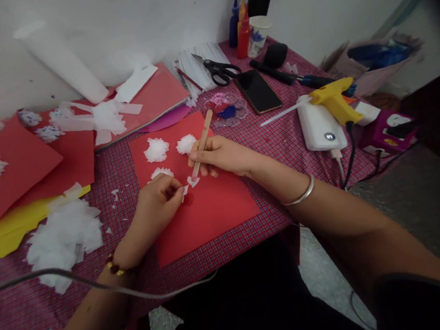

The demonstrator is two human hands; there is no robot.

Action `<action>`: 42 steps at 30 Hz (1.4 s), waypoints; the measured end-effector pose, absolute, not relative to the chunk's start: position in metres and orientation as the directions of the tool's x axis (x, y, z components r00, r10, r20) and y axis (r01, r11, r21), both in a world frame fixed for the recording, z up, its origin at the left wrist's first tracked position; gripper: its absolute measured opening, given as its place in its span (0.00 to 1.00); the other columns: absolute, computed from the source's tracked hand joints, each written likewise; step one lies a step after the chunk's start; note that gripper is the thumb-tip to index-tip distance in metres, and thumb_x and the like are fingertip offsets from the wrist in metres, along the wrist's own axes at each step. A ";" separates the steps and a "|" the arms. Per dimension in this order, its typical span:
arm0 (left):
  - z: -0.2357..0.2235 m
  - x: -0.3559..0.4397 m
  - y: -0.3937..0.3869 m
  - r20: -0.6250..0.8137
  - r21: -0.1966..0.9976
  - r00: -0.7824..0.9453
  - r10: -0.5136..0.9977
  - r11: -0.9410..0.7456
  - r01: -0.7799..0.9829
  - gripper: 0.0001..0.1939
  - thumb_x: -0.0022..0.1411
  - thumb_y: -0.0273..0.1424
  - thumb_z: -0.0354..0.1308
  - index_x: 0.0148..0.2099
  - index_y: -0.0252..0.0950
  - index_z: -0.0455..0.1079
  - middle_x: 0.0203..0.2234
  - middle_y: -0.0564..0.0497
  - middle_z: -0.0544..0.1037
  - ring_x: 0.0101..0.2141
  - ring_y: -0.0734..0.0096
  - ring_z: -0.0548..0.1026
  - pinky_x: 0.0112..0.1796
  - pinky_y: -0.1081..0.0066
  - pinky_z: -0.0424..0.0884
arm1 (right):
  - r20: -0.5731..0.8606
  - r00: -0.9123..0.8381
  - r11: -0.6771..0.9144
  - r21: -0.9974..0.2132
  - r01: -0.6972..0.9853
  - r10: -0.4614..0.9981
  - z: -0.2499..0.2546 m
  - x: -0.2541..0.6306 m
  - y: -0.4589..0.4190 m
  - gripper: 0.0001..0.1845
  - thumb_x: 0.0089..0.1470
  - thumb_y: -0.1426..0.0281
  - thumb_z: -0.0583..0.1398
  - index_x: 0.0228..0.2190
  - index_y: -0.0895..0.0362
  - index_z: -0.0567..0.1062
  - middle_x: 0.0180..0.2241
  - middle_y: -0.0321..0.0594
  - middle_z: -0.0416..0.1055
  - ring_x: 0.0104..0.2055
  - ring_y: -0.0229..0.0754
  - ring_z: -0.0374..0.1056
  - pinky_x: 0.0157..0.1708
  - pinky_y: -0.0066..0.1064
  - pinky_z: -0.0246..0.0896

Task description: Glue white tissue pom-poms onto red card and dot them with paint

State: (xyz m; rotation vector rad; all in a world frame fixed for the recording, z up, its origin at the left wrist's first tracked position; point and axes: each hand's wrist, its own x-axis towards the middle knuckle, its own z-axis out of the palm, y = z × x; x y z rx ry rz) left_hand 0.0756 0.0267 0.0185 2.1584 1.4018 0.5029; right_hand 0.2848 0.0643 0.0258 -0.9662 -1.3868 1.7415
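Note:
My right hand [223, 155] is closed around a wooden stick [202, 142], whose lower tip presses on a small white paper scrap [192, 181] lying on a red paper sheet [216, 211]. My left hand [159, 201] is pinched shut on the left edge of that white scrap, beside a dark wet spot [188, 199]. Three white fluffy paper tufts [156, 149] sit on the red sheet just beyond my hands.
A pile of white tissue pieces [65, 240] and yellow paper [13, 229] lie at the left, with more red sheets [23, 167] behind. Scissors [217, 70], a phone [257, 91], a paint dish [226, 109], glue bottles [242, 29], a paper cup [258, 34], a power bank [320, 125] and a yellow glue gun [335, 101] stand at the back right.

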 end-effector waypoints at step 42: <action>0.059 -0.073 0.055 0.109 0.192 -0.055 0.993 0.033 0.981 0.10 0.55 0.35 0.56 0.38 0.38 0.74 0.40 0.41 0.79 0.47 0.47 0.74 0.52 0.53 0.66 | -0.294 -0.265 -0.327 -0.941 -0.086 0.918 0.019 0.274 0.056 0.12 0.60 0.69 0.57 0.25 0.57 0.75 0.19 0.37 0.68 0.19 0.34 0.61 0.21 0.29 0.58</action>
